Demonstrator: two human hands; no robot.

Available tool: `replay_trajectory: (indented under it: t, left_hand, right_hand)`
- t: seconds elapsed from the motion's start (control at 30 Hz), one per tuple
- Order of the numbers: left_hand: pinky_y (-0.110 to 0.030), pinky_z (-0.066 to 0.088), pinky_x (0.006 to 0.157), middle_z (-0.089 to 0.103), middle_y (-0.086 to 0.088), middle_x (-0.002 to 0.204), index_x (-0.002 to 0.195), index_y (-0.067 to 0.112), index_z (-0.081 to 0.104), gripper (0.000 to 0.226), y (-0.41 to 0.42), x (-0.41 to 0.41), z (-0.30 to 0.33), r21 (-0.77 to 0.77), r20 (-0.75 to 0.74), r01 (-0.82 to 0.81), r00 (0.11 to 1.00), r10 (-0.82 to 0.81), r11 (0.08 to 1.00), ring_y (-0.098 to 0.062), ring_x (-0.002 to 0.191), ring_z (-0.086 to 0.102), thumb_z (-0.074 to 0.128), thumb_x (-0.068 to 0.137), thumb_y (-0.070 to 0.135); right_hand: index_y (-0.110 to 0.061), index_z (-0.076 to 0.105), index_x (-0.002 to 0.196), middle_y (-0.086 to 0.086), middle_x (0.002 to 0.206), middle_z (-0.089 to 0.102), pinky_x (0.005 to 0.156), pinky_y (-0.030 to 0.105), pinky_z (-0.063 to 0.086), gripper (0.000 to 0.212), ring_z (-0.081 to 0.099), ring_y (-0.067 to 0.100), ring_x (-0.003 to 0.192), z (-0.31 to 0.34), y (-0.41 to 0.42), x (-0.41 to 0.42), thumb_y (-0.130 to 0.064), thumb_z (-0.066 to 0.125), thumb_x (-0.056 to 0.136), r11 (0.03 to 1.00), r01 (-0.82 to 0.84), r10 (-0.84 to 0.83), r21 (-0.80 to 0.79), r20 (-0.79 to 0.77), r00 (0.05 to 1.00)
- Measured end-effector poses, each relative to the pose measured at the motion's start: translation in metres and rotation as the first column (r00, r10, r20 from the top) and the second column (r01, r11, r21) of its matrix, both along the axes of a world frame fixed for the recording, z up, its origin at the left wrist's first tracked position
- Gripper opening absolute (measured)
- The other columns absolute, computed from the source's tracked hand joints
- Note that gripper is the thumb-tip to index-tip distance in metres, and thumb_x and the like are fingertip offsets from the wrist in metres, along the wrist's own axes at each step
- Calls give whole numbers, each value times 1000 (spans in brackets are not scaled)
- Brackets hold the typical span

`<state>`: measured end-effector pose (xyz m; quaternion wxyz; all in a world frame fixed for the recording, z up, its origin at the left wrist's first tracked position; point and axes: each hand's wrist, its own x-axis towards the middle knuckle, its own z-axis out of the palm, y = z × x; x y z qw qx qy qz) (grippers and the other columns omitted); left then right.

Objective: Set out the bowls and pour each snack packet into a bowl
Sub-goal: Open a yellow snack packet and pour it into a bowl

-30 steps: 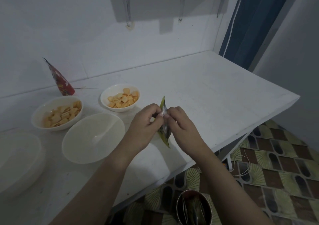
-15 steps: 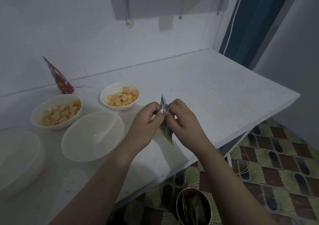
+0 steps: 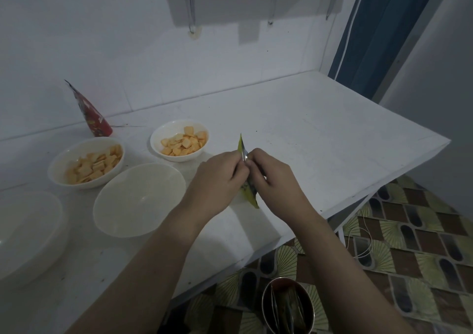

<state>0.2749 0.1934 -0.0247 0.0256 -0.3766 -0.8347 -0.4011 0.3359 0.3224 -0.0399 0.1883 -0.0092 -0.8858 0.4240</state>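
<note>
1. Head view: the table is seen from above, with four bowls grouped at its left and both hands over its near edge.
2. An empty bowl sits nearest the hands; another empty one is cut off at the left edge.
3. Two filled bowls hold orange crackers, so about half the pouring is judged done.
4. A red packet stands by the wall, behind the filled bowls.
5. The left hand and right hand are closed in pinches on the top seam of the yellow packet, held upright above the table.
6. For a clean tear, the seam should be pulled apart gently while the packet is kept upright, then carried over the near empty bowl before it is tipped; a sharp tear is judged likely to scatter crackers.
</note>
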Motion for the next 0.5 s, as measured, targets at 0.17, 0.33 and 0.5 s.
replay_trajectory:
  t: [0.17, 0.33, 0.5]
  left_hand:
    - [-30, 31, 57, 42, -7, 63, 72, 5, 48, 24, -3, 0, -8, 227, 237, 59, 965, -114, 972, -9, 60, 38, 46, 91, 20]
    - [-26, 35, 58, 46, 4, 62, 66, 15, 48, 26, -1, 0, -9, 298, 313, 43, 939, -140, 954, -9, 61, 42, 47, 93, 13]
    - [-22, 33, 56, 44, 10, 60, 68, 11, 49, 22, 1, -3, -8, 238, 272, 88, 950, -153, 967, -6, 59, 40, 48, 90, 11]
  right_hand:
    - [-8, 50, 80, 6, 64, 55, 52, 20, 40, 22, 49, 17, 54, -1, -2, 3, -13, 46, 101, 991, -14, 12, -137, -14, 1000]
    - [0, 53, 81, 18, 68, 57, 48, 26, 45, 20, 50, 21, 51, -1, -1, 1, -9, 49, 98, 949, -6, 8, -315, 7, 1000]
    - [-3, 51, 78, 20, 65, 54, 46, 32, 48, 21, 54, 23, 46, 7, 6, -5, -11, 46, 97, 943, 9, 14, -333, 66, 998]
